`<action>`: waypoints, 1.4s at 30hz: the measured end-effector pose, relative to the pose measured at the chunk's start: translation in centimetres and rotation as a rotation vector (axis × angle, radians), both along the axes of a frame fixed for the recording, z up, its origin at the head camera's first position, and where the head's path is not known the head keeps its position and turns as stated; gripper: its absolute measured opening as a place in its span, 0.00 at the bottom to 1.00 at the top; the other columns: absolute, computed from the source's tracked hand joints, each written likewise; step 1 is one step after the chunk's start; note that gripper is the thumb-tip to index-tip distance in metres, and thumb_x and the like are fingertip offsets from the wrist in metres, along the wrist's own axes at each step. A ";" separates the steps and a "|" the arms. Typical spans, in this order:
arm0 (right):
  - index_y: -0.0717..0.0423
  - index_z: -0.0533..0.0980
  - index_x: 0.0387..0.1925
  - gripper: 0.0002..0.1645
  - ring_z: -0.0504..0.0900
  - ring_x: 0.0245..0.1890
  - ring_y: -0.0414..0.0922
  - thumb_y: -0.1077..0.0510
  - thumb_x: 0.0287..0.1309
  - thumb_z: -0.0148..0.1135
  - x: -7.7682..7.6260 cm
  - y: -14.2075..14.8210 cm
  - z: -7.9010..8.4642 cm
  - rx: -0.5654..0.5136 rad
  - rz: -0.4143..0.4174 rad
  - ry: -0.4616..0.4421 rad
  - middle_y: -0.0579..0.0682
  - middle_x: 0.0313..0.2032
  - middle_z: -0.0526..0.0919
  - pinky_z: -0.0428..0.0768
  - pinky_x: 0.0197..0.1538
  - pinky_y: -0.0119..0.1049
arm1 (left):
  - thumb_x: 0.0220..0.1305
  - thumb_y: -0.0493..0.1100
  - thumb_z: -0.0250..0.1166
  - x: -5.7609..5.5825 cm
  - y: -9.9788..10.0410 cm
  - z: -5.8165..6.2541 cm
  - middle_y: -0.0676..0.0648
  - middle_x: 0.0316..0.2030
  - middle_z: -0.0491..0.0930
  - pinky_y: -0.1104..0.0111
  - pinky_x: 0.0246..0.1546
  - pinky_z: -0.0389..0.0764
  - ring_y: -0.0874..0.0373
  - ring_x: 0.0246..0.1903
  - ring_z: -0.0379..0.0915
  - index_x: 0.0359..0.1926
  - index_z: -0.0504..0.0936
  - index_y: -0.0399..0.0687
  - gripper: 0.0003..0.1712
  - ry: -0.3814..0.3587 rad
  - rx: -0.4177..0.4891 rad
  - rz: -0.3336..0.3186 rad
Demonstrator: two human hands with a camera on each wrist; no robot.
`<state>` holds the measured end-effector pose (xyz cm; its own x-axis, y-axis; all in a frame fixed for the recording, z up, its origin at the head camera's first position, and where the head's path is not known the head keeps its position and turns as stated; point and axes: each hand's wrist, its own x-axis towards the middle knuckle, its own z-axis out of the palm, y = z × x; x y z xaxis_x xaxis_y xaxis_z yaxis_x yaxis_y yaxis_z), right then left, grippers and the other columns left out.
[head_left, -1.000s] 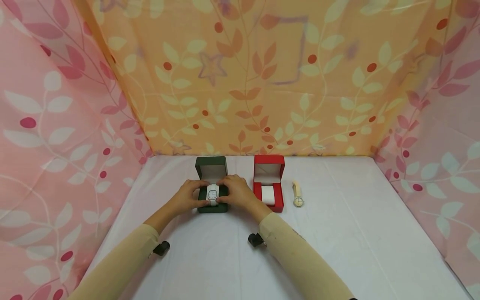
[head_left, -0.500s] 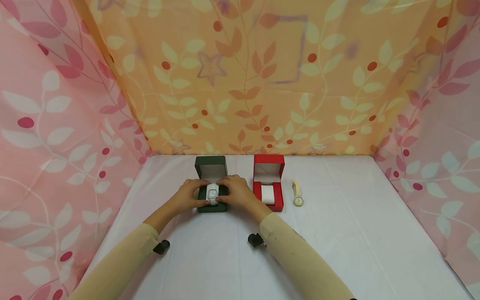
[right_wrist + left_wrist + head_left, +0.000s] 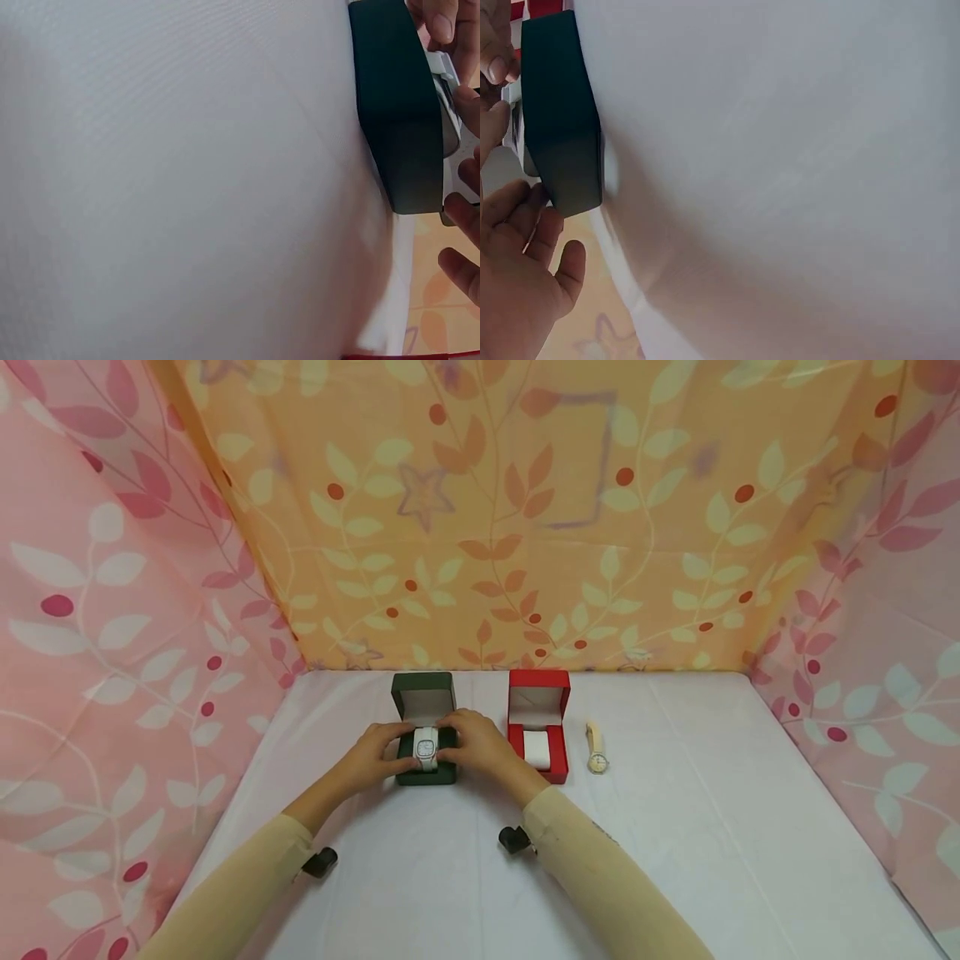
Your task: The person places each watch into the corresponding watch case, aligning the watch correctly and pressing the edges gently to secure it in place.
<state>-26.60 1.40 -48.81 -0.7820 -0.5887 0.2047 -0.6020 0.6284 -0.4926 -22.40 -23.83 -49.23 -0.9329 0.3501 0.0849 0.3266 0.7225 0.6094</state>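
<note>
A white wristwatch (image 3: pixel 427 748) with a squarish face sits in the open dark green watch box (image 3: pixel 424 687). From its left side my left hand (image 3: pixel 369 758) holds the watch between thumb and fingers. On the opposite side, my right hand (image 3: pixel 480 748) grips it the same way, thumb near the face. In the left wrist view the green box (image 3: pixel 561 105) stands beside the fingers and hides most of the watch. The right wrist view shows the white strap (image 3: pixel 444 69) at the box's edge, touched by fingertips.
An open red watch box (image 3: pixel 538 680) with a white cushion (image 3: pixel 536 749) stands right of the green one. Further right lies a cream-strapped watch (image 3: pixel 596 752). A white cloth (image 3: pixel 675 860) covers the table, and patterned fabric walls (image 3: pixel 480 527) enclose it.
The right thumb has shifted slightly upward along the watch, and the left fingers have moved a little. The watch stays in the green box; the other things have not moved.
</note>
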 end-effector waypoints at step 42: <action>0.50 0.71 0.71 0.41 0.76 0.64 0.48 0.44 0.59 0.74 0.2 2.4 2.2 -0.330 -0.192 -0.110 0.49 0.63 0.78 0.74 0.67 0.49 | 0.66 0.57 0.70 -0.8 -3.6 3.6 0.43 0.65 0.75 0.43 0.64 0.68 0.44 0.65 0.65 0.69 0.74 0.51 0.35 0.050 0.132 0.171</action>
